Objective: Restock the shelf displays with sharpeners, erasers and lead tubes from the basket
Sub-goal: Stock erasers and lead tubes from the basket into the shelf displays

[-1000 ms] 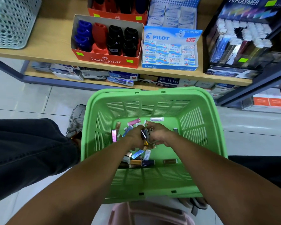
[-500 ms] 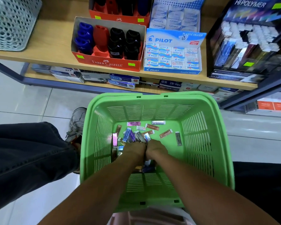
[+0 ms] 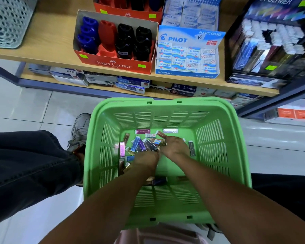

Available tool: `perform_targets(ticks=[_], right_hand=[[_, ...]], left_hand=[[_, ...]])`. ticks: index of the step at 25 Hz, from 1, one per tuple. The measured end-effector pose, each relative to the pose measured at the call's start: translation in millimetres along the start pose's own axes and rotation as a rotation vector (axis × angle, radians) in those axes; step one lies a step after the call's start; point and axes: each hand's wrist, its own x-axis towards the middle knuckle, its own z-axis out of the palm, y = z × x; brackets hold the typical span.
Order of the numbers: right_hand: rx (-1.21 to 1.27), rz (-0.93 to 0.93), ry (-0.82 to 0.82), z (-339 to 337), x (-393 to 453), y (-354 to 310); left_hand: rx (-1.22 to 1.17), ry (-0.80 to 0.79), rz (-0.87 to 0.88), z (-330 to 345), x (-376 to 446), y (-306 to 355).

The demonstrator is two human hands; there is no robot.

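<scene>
Green slatted plastic basket (image 3: pixel 167 196): both hands, left hand (image 3: pixel 145 160) and right hand (image 3: pixel 173 147), grasp unclear, should gather slim lead tubes (image 3: pixel 139 144) aligned.

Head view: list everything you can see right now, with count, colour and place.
basket: one, green, on the floor in front of the shelf
lead tubes: many, mixed colours, scattered on the basket floor
Pilot eraser: one visible, white and blue, among the tubes by the right hand
Faber-Castell box: one, red, on the shelf; holds blue, red and black sharpeners
Pilot eraser box: one, blue and white, right of the red box, nearly full
Hi-Polymer display: one, black, right end of the shelf
mesh bin: one, pale, left end of the shelf
left hand: in the basket, over the tubes; grip hidden
right hand: in the basket, fingers on the tubes; grip unclear
</scene>
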Motion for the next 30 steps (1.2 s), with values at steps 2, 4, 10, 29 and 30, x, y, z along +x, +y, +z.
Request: perform_targets(ticks=[2,4,10,29,30], right_hand=[[0.096,-0.043,0.022,-5,7,0],[0.142,-0.083,0.022,-7,11,-3],[-0.075,-0.258,-0.060,-1,15,-9],[-0.044,-0.264,-0.116,-6,22,5],[-0.054,-0.280,-0.123,-8,21,4]], left_hand=[[-0.022,0.074,-0.035,-5,2,-4],[-0.068,0.138,-0.071,-12,3,-17],[-0.435,0.259,-0.291,-38,20,-49],[-0.202,0.021,-0.043,-40,1,-50],[-0.184,-0.044,-0.010,-40,-1,-53]])
